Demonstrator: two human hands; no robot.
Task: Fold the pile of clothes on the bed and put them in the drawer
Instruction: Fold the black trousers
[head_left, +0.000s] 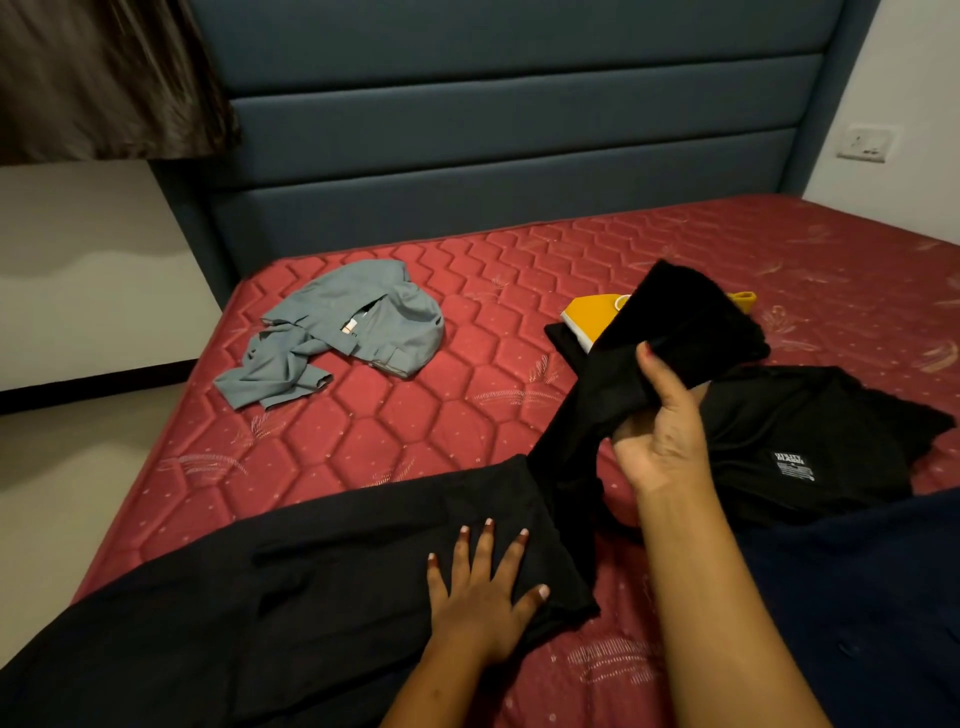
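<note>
Two hands and one long black garment (363, 561), mid-fold on a red quilted mattress (415, 431).

Item 1: black garment. Its long axis runs from the near left of the bed up and to the right. The near portion lies flat on the mattress. The far portion is lifted clear and twisted into a band, with its raised end (685, 317) above a yellow item (592, 314).

Item 2: left hand (483, 587). Palm down, fingers straight and spread, it presses the flat portion close to its near right corner and holds nothing. It serves as the anchor.

Item 3: right hand (665, 431). Raised, with fingers and thumb curled round the lifted band, gripping it. It sits beyond and to the right of the left hand, and the band spans between the two.

Judgement: the free end lies away from the pinned part, to the far right. The fold appears to call for the right hand to carry that end back along the garment's own axis, leftward and toward the person, onto the flat portion. The right hand is the nearer one, and the twist in the band may need shaking out first.

Outstanding: a grey garment (353, 332), crumpled and well apart at far left, and a second black piece (810, 431) with a white label, unfolded, just beside the right hand. No drawer is in view, so the task looks early.
</note>
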